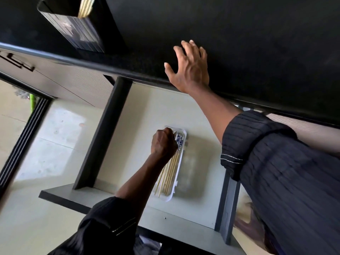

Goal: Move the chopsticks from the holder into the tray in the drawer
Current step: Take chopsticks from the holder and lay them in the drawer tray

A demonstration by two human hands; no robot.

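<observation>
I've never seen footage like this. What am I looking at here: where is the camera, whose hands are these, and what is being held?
There is no machine here: a person works bare-handed. The single picture comes from a camera worn on their head, looking down, so the scene appears tilted. The left hand reaches into an open drawer, and its curled fingers grip the patterned ends of chopsticks lying in a white tray. The right hand is spread open over the black countertop, holding nothing. A dark holder on that countertop contains the remaining chopsticks.
</observation>
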